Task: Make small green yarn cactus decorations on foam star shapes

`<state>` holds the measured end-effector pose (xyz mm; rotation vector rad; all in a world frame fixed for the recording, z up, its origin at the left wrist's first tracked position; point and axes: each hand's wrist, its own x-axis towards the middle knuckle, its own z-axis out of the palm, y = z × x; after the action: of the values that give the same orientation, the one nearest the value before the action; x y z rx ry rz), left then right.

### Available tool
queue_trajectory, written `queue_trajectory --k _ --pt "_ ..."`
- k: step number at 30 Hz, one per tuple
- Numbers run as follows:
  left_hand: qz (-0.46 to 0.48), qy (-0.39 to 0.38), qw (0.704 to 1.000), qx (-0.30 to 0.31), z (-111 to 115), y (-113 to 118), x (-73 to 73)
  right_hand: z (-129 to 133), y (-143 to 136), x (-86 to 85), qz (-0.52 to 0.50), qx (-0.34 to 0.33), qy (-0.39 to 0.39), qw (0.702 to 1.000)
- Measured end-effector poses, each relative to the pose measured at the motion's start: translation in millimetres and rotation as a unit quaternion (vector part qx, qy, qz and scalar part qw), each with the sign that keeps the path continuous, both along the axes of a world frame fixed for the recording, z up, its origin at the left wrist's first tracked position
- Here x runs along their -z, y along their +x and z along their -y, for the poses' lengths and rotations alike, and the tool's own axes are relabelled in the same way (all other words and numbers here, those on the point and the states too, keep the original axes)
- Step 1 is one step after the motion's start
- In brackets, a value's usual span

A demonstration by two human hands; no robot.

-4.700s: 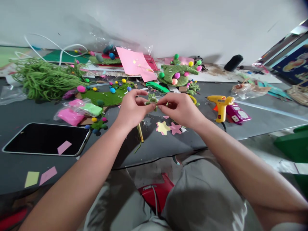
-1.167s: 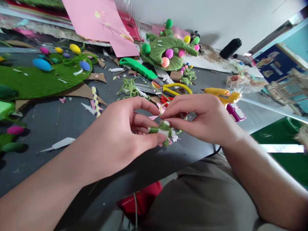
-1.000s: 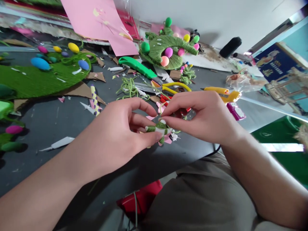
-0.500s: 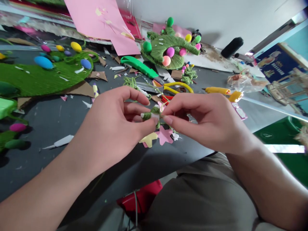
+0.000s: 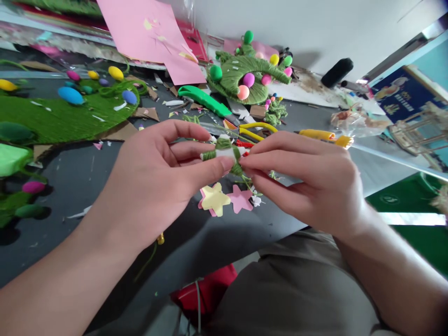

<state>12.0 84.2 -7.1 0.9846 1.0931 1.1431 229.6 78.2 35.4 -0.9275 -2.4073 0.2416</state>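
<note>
A small white star [image 5: 224,153], partly wrapped in green yarn, is pinched between the thumb and fingers of my left hand [image 5: 159,179]. Its white middle is uncovered, while yarn goes round its points. At the star's right edge, the thumb and fingertips of my right hand [image 5: 304,179] close on the green yarn, the exact grip partly hidden. Loose yarn strands hang just below those fingertips. On the table under my hands lie a yellow paper star [image 5: 216,199], with pink paper under it, and a pink paper star [image 5: 241,199].
Beyond my hands lie a green utility knife [image 5: 205,100], yellow-handled scissors [image 5: 255,129] and paper scraps. A green yarn-wrapped shape with pompoms [image 5: 231,70] stands at the back. Another green piece [image 5: 63,119] with coloured balls occupies the left. A yellow tool [image 5: 317,135] is to the right.
The star has turned in my left hand, so more of its white face shows. My right hand has rotated, its fingers now flatter and closer together at the star's right edge.
</note>
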Motion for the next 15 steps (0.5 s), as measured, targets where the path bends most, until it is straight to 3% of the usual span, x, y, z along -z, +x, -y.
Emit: queue_trajectory --k 7,15 --pt "0.052 -0.025 0.996 0.07 3.5 -0.2 -6.8 -10.4 7.6 7.4 -0.039 -0.018 -0.062 0.997" --pt "0.001 -0.068 0.987 0.144 3.3 2.5 -9.0 -16.4 11.1 7.9 -0.018 -0.052 -0.09 0.994"
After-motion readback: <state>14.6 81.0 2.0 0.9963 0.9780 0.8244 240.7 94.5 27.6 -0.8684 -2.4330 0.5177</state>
